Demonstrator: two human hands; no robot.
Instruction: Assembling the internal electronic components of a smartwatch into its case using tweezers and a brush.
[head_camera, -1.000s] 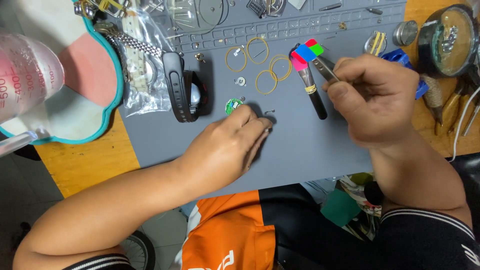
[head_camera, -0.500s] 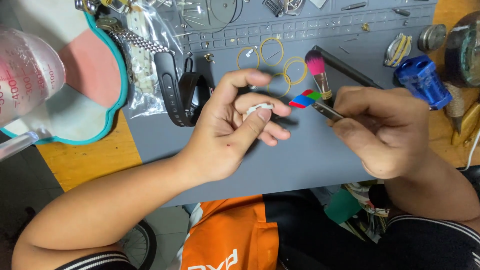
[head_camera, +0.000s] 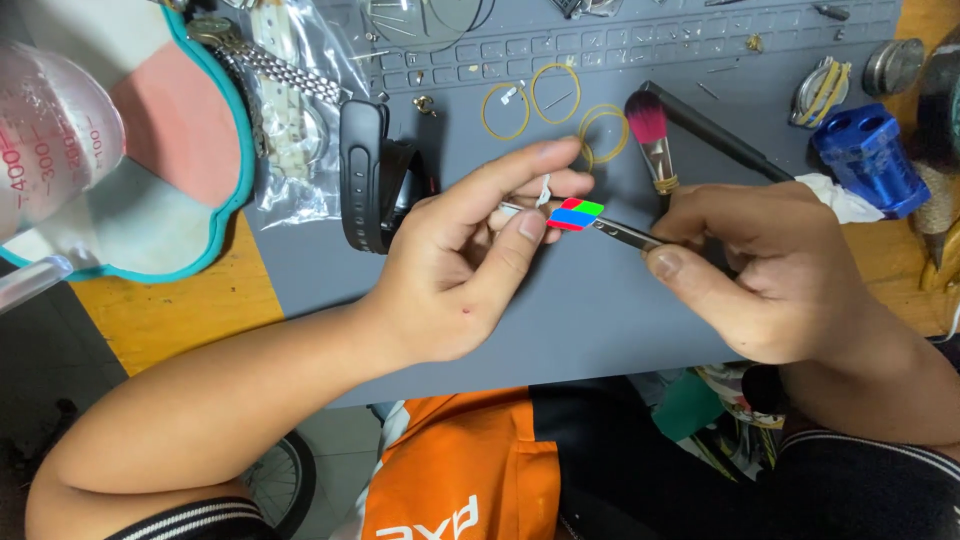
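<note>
Left hand (head_camera: 455, 275) raised over the grey silicone work mat (head_camera: 590, 320), thumb and forefinger pinched shut on a tiny white part (head_camera: 545, 188); what the part is cannot be told, too small. Other fingers curled loose beneath. Right hand (head_camera: 765, 275) closed around thin metal tweezers with a red, blue and green tag (head_camera: 590, 220), gripping the shaft between thumb and fingers. Tweezer tip points left and meets the left fingertips just below the white part, touching or nearly so; exact contact unclear.

Behind the hands on the mat: makeup-style brush with pink bristles and black handle (head_camera: 655, 135), three thin yellow rubber rings (head_camera: 545, 100), just beyond the left fingertips. Black wristband device (head_camera: 368, 175) lies just left of the left hand. Clear plastic bag with a metal link watch bracelet (head_camera: 290, 90) further left. Blue plastic block with two holes (head_camera: 868, 155) far right, near a crumpled white tissue (head_camera: 835, 195). Teal-edged pink and white flower-shaped tray (head_camera: 170, 150) at left on the orange wooden tabletop (head_camera: 170, 310), clear measuring cup (head_camera: 50, 140) over it.
</note>
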